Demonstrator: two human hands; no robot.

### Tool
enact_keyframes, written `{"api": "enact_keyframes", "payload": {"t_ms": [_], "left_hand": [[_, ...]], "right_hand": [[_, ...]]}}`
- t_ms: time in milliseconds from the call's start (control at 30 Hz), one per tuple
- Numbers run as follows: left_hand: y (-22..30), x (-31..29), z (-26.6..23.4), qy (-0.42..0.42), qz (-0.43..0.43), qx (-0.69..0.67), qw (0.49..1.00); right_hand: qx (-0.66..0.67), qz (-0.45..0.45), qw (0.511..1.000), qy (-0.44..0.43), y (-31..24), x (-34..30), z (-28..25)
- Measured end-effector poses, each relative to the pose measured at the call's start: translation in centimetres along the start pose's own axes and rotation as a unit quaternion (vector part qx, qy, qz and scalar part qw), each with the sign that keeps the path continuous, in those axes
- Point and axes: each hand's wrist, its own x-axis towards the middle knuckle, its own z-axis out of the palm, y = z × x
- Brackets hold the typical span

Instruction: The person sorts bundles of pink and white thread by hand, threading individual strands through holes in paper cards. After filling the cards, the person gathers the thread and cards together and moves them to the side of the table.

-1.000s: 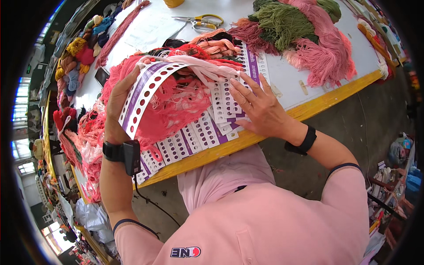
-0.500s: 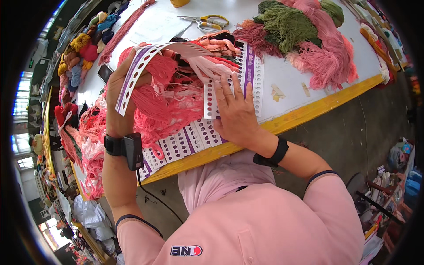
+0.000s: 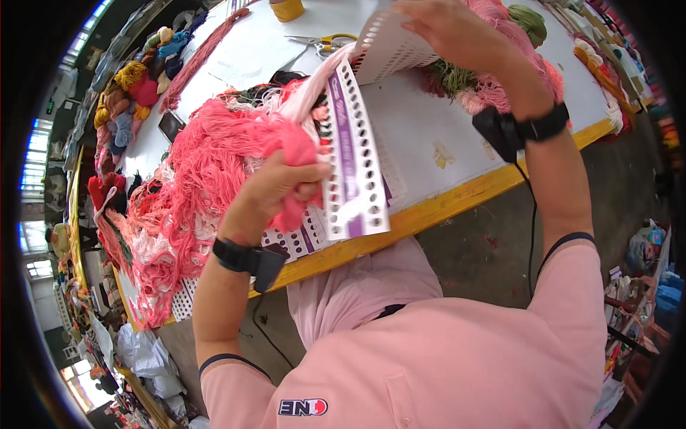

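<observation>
My left hand is closed around a bundle of coral-pink thread near the table's front edge. Its thumb lies against the side of a white punched card with a purple stripe and rows of round holes. Farther off to the right, my right hand is raised, its fingers bent over the edge of a lifted, curved card sheet, also full of holes. Pale pink strands run along the upper left of the striped card. Where the two card parts join is hidden.
Loose pink yarn is heaped on the white table left of my hands. Yellow-handled scissors and a yellow container sit at the far side. Pink yarn lies beneath my right forearm. A yellow edge borders the table.
My right hand has risen from lying on the card to the far right, lifting a card sheet. My left hand has left the curved card and come nearer, now gripping pink thread.
</observation>
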Motion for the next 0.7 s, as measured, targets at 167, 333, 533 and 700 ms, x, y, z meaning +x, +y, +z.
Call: {"api": "enact_keyframes", "payload": {"t_ms": [167, 333, 533, 700], "left_hand": [[-0.5, 0.6, 1.3, 0.030, -0.022, 0.157, 0.987], [-0.5, 2.1, 1.9, -0.017, 0.019, -0.096, 0.995], [-3.9, 7.6, 4.0, 0.078, 0.118, 0.058, 0.988], [-4.6, 8.2, 5.3, 0.144, 0.075, 0.155, 0.974]], "right_hand": [[-0.046, 0.057, 0.987, -0.145, -0.2, 3.4, -1.5], [-0.068, 0.006, 0.995, -0.076, -0.1, 1.8, 1.6], [0.021, -0.013, 1.000, 0.009, -7.0, -6.9, 2.8], [0.010, -0.023, 0.997, -0.078, -10.6, -15.4, 5.6]]}}
